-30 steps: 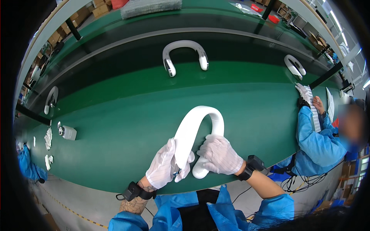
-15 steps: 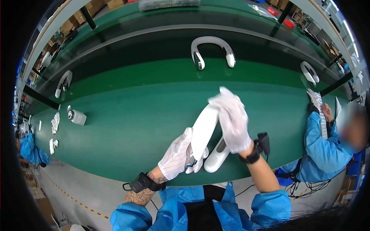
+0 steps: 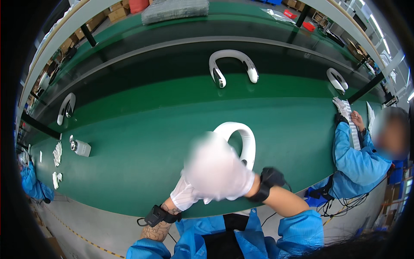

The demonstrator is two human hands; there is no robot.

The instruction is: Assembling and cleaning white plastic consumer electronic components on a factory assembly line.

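A white U-shaped neckband device (image 3: 248, 140) is right in front of me, its curve pointing away. My left hand (image 3: 183, 193), in a white striped glove, is at its left arm, where half a second ago the fingers were wrapped round that end; now they are mostly hidden. My right hand (image 3: 217, 168), also gloved in white, crosses over the left hand and the device's left arm. Motion smears its fingers, so I cannot make out whether it holds anything. Both ends of the device are covered by my hands.
Another U-shaped device (image 3: 233, 54) lies ahead on the dark belt, with others at far left (image 3: 67, 108) and far right (image 3: 337, 80). A metal-topped bottle (image 3: 81, 147) and white gloves (image 3: 57, 154) are at left. A co-worker in blue (image 3: 360, 157) sits at right with white strips.
My right hand has swept down and left from the top of the device, over my left hand. The device's curve now shows. My view has shifted slightly.
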